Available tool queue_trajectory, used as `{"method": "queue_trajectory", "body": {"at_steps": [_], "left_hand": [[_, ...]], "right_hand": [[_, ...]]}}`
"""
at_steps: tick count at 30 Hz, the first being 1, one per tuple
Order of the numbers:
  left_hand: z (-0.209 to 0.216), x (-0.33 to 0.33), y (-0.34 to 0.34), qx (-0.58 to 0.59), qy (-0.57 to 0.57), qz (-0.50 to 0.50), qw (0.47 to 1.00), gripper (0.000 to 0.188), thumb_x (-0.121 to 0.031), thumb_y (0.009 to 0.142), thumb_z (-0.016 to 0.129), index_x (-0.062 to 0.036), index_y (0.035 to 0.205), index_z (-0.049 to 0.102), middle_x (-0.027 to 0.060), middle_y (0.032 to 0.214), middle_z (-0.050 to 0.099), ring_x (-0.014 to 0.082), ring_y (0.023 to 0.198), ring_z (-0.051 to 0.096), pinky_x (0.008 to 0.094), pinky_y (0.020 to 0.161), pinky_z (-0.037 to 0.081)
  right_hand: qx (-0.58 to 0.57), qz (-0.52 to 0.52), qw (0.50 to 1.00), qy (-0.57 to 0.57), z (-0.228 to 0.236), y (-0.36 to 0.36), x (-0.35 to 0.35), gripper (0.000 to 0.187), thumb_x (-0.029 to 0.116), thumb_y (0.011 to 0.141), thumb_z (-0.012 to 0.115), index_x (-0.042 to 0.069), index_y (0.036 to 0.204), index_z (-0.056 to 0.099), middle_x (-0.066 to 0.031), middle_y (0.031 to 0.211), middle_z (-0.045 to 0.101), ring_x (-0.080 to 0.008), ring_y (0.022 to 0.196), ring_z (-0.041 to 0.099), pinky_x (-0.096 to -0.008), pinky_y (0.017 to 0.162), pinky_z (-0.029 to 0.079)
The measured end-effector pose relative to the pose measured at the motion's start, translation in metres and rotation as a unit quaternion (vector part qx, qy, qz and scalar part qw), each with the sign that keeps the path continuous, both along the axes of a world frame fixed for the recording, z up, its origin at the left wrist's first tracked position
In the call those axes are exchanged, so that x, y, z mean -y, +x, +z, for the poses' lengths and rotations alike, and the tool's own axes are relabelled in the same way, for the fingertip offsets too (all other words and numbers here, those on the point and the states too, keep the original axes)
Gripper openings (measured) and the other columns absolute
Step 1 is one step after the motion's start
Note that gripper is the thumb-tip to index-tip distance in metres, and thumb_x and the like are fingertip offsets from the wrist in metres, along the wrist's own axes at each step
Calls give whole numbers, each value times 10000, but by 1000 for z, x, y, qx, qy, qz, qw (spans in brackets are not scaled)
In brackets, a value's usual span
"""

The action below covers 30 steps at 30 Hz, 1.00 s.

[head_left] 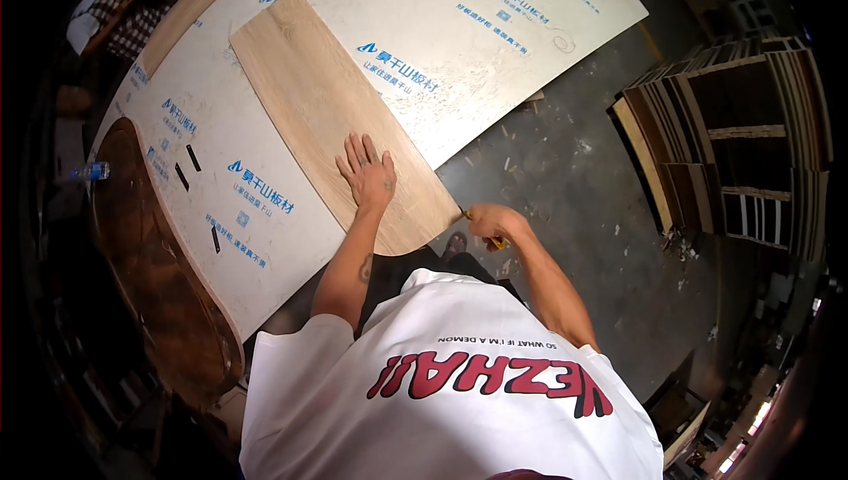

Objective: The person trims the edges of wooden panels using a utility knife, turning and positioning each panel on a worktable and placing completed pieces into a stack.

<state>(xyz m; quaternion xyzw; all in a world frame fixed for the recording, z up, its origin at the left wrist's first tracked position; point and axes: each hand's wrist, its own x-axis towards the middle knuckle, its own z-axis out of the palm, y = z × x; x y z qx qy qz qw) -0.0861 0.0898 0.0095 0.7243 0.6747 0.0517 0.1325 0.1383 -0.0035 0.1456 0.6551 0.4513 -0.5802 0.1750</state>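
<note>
A long strip of light wood veneer [309, 91] lies diagonally across a large white printed board [459, 47]. My left hand [367, 171] rests flat on the strip near its near end, fingers spread. At the strip's right near edge, my right hand [495, 224] is closed around a small yellow-handled cutting tool [481, 228], its tip touching the veneer's edge where the strip overhangs the board.
A dark curved wooden panel [150, 268] sits at the left beside the board. Stacked dark and light boards [733, 144] stand on the right. The grey floor [583, 188] carries wood scraps. Another person in a checked shirt [115, 16] is at the far left. A plastic bottle [93, 171] lies left.
</note>
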Motion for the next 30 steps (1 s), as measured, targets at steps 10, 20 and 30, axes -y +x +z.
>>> {"method": "queue_trajectory", "body": {"at_steps": [10, 20, 30], "left_hand": [[0, 0, 2, -22, -22, 6, 1000, 672, -413, 1059, 296, 3, 1577, 194, 177, 1675, 35, 308, 1546, -33, 562, 1208, -54], [-5, -2, -8, -50, 2, 8, 999, 692, -446, 1044, 313, -5, 1570, 233, 196, 1664, 100, 334, 1545, 27, 638, 1183, -37], [7, -6, -10, -33, -20, 9, 999, 708, -453, 1049, 285, 10, 1576, 191, 204, 1668, 49, 350, 1545, -15, 626, 1185, -75]], "right_hand": [[37, 58, 997, -21, 10, 4, 13, 203, 55, 827, 573, -104, 856, 696, -207, 701, 686, -287, 571, 694, -398, 517, 549], [51, -44, 996, 59, -33, 4, 46, 197, 101, 840, 644, -76, 925, 630, -218, 832, 713, -327, 607, 711, -426, 535, 570], [-254, -644, 688, 220, -167, -6, 140, 194, 18, 936, 584, -5, 1115, 512, -156, 993, 677, -226, 781, 668, -333, 654, 555]]}}
